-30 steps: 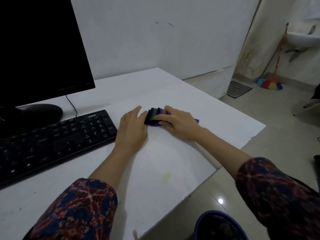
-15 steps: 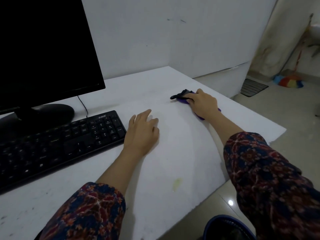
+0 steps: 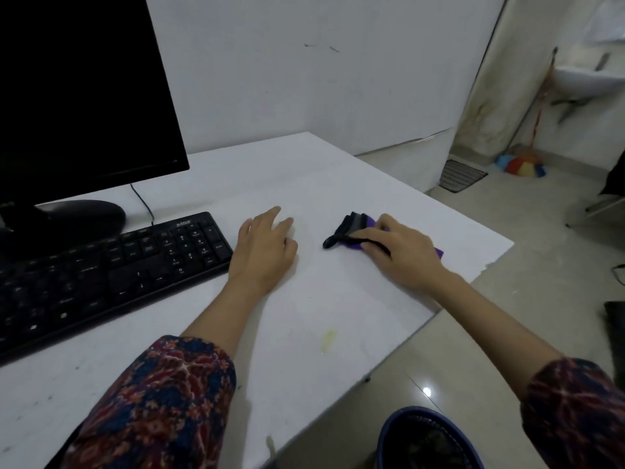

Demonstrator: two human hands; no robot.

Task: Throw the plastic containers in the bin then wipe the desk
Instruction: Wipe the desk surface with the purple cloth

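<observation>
Right hand (image 3: pixel 397 252) at about 3 o'clock from the desk's middle, palm down, fingers bent over a black-and-purple cloth (image 3: pixel 351 230) and pressing it flat against the white desk (image 3: pixel 304 333). Black folds of the cloth poking out at 10 o'clock from the fingertips; a purple corner showing at 4 o'clock, behind the wrist. Whether the thumb pinches the cloth or merely lies on it: cannot tell.

Left hand (image 3: pixel 265 252) at 9 o'clock from the cloth, well apart from it, flat on the desk with fingers relaxed and slightly spread, holding nothing. Just beside it, at its 9 o'clock, the right end of a black keyboard (image 3: pixel 111 275). Dark monitor (image 3: pixel 84 93) at 11 o'clock on its oval stand, a thin cable dropping behind the keyboard.

Small yellowish smear (image 3: pixel 328 338) on the desk at 6 o'clock from the cloth, near the front edge. Blue-rimmed bin (image 3: pixel 389 431) on the floor at 5 o'clock, below the desk edge, dark contents inside, too blurred to make out; no plastic containers visible on the desk.

Patterned red-and-blue sleeves (image 3: pixel 162 397) on both forearms. Colourful broom (image 3: pixel 522 164) leaning in the far corner at 1 o'clock, beside a dark floor mat (image 3: pixel 461 174).
</observation>
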